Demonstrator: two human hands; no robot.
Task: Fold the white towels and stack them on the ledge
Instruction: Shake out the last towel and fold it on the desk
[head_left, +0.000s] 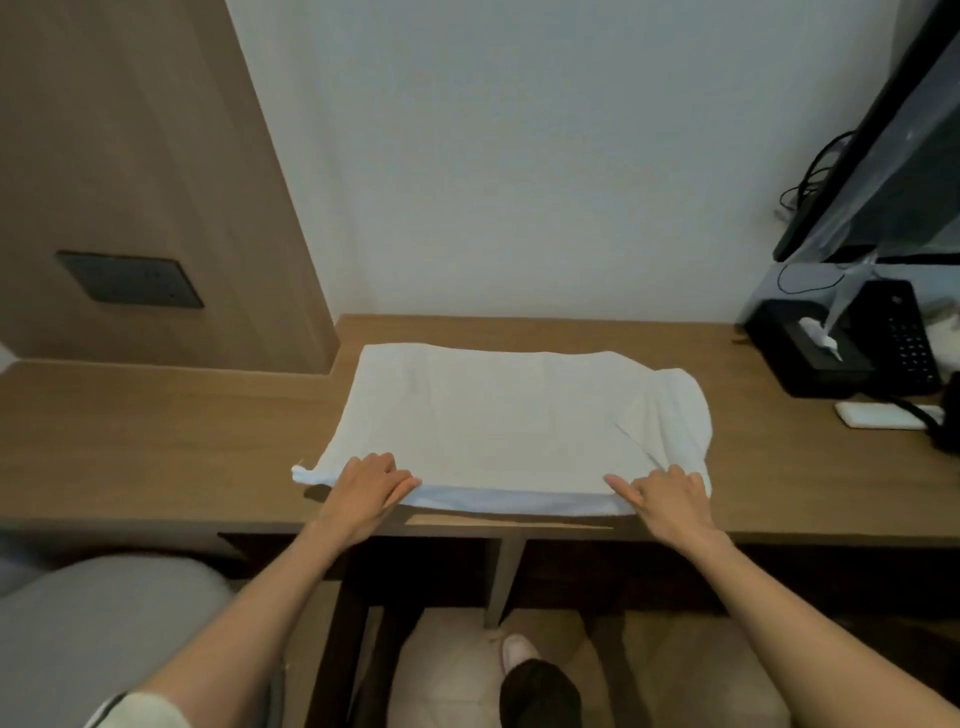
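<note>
pressing white towel (509, 415) | left grip (371, 486), right grip (670, 499) flat | tissue (818, 332) in black box (795, 364)

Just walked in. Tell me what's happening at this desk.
A person is working on a white towel spread flat on the wooden desk. The left hand and right hand both lie on its near edge, one toward each near corner, fingers fairly straight on the cloth. The towel's right end is rumpled. No finished stack of towels is in view. A black tissue box and a phone sit off to the right.
</note>
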